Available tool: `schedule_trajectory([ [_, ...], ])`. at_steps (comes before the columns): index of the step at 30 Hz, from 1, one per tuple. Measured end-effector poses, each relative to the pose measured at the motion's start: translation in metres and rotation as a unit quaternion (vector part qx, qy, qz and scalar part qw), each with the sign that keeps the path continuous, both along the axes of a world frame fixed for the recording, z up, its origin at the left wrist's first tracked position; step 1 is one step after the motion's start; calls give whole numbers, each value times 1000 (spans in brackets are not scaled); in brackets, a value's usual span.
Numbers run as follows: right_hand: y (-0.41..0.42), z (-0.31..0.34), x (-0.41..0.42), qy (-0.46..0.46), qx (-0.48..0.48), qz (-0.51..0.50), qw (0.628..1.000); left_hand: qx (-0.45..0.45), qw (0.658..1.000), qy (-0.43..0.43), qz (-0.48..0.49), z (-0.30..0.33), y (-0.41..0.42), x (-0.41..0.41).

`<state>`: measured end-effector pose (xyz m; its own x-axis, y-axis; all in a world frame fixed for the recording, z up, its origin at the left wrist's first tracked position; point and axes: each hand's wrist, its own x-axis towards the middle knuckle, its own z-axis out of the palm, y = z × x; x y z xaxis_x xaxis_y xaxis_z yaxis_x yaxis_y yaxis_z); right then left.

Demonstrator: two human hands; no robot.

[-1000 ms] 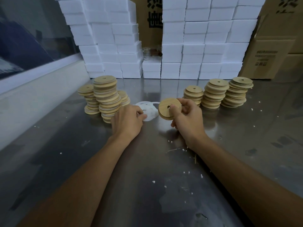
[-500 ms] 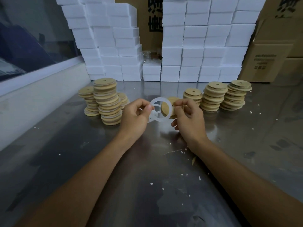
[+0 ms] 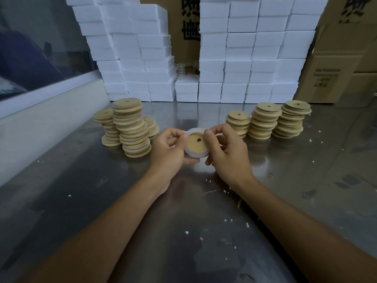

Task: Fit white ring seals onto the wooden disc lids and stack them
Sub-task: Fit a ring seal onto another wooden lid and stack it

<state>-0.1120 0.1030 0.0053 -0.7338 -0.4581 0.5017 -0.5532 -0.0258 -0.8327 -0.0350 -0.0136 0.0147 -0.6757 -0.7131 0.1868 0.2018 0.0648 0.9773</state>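
Over at ten o'clock from the hands, the stacks of sealed lids point(image 3: 130, 129) stand on the steel surface point(image 3: 61, 190), and the tallest column leans and staggers, its discs offset one from the next; set another lid down carelessly and, in my judgement, that tower could slide or topple into the shorter pile just beside it. Now to the centre: the left hand point(image 3: 169, 152) pinches the near-left edge of the wooden disc lid point(image 3: 196, 142), thumb below and fingertips curled over the top at about nine o'clock on the disc. The lid is held up off the surface between both hands, tilted toward the camera, small hole showing, with the white ring seal point(image 3: 193, 155) wrapped partway round it; white rim shows along the top and the lower left, but whether it sits fully in its groove cannot be told from here. The risk is plain: stretch it unevenly and the seal may roll, twist or snap off one side as the other is pressed home. The right hand point(image 3: 226, 152) grips the disc at two o'clock, fingers curled round the edge, thumb underneath. At two o'clock beyond it, three stacks of bare lids point(image 3: 267, 123) wait, also slightly fanned. White crumbs point(image 3: 226, 220) litter the surface near six o'clock, and a crumb caught under a seal could spoil the fit.
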Motion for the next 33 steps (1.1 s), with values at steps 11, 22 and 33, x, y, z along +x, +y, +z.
schedule_trajectory([
  [11,-3,-4,0,78,74,-49,993,-63,997,-2,38,-6,-1,-2],
  [22,-2,-4,1,92,91,-33,991,-175,983,-21,42,-9,-1,-3],
  [33,0,-2,-2,60,85,-21,994,-100,994,-34,0,-3,-8,2],
])
